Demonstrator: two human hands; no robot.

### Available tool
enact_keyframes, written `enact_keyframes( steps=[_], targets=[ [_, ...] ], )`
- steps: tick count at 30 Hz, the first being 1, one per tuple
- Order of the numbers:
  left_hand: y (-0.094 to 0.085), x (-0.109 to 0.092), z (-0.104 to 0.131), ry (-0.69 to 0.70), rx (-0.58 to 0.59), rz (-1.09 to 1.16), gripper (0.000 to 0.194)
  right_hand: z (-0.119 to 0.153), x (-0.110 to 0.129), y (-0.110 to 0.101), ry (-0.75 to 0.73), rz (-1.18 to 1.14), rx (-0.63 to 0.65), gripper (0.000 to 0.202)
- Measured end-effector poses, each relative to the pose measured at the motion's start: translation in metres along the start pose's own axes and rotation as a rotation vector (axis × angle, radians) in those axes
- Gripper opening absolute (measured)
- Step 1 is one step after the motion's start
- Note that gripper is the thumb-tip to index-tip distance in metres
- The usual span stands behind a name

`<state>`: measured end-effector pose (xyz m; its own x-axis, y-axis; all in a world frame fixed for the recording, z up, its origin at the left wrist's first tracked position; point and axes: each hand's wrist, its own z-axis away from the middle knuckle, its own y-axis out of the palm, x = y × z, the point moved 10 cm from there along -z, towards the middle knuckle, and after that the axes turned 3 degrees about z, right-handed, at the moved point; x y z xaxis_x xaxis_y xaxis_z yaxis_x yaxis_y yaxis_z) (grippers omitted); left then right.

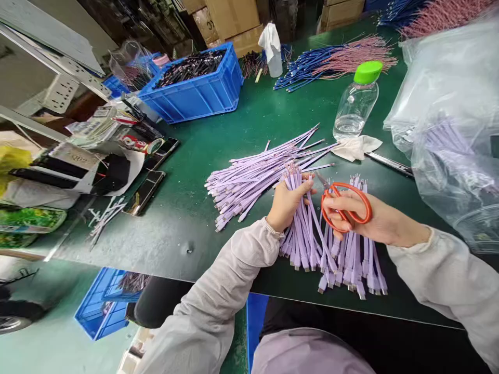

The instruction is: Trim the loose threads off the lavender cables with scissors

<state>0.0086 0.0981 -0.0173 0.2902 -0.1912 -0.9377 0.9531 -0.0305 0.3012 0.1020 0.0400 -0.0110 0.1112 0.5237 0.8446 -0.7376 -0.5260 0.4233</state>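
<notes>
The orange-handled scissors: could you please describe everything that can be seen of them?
The scissors have smooth, rounded orange handle loops and short grey blades that look like metal. They are in the grip of the right hand, above the lilac cables. The blades point up and left in the picture, towards the left hand; whether they are open is unclear.

Forearms (230, 275) extended; left grip (287, 202) clasped, right grip (379, 220) curled.

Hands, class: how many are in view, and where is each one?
2. The left hand grasps a bunch of lilac cables over the green table; the right hand, farther right, holds orange-handled scissors. Some fingers are partly hidden, but no other hand shows.
</notes>
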Motion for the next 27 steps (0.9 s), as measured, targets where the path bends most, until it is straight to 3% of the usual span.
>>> enact_keyframes(
  steps=[8, 16, 19, 23, 25, 27],
  targets=[
    [-0.003, 0.003, 0.0, -0.007, -0.029, 0.009, 0.028, -0.004, -0.002, 0.003, 0.025, -0.113, -0.061, 0.03],
    [-0.001, 0.003, -0.001, -0.014, -0.009, -0.005, 0.029, -0.002, 0.002, 0.003, 0.013, -0.077, -0.103, 0.031],
    [0.005, 0.006, 0.0, -0.058, 0.047, 0.027, 0.031, -0.001, 0.012, -0.016, -0.089, 0.141, -0.244, 0.027],
    [0.008, 0.008, 0.002, -0.094, 0.068, 0.06, 0.032, 0.018, 0.049, -0.055, -0.313, 0.715, -0.659, 0.016],
    [0.008, 0.007, 0.003, -0.093, 0.057, 0.016, 0.028, 0.028, 0.068, -0.057, -0.453, 0.947, -0.782, 0.019],
    [0.009, 0.007, 0.003, -0.084, 0.063, -0.033, 0.024, 0.033, 0.078, -0.051, -0.559, 1.097, -0.809, 0.027]
  ],
)
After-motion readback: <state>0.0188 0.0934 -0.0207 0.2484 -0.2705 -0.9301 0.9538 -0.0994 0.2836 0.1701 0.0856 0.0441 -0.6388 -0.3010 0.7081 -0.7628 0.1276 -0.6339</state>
